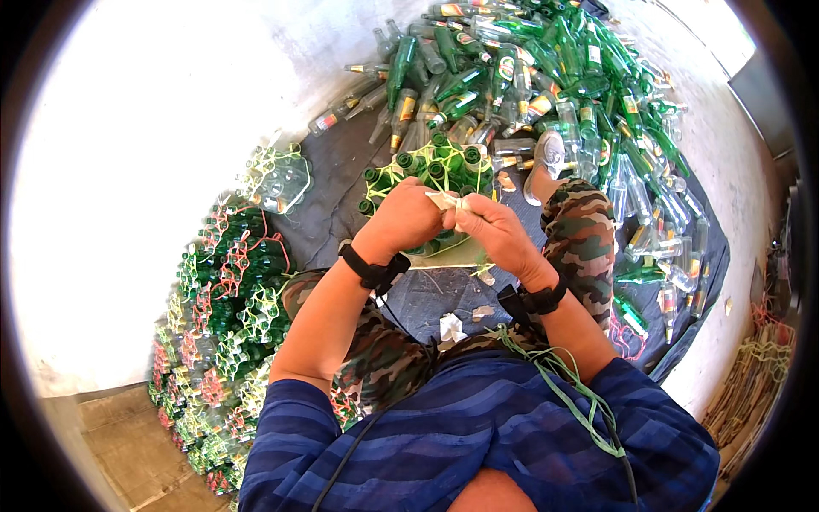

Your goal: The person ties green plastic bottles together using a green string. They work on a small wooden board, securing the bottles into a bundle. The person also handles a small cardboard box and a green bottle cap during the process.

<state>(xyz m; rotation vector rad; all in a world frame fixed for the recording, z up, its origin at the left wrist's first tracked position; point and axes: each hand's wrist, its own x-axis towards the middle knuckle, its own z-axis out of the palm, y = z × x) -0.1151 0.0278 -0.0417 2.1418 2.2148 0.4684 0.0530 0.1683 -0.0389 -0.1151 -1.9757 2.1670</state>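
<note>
My left hand and my right hand meet over a bundle of green glass bottles. Between their fingers is a pale, crumpled scrap, which looks like paper or a torn label; both hands pinch it. The bottles stand upright with their necks up, and yellow-green plastic twine is laced around the necks. My hands and wrists hide the near part of the bundle. A light-coloured board or block edge shows beneath it. Green twine hangs over my shirt.
A large heap of loose green and clear bottles lies ahead and right on a dark sheet. Tied bottle bundles stack up at left, with a clear-bottle bundle beside them. White scraps lie between my legs. Pink twine lies at right.
</note>
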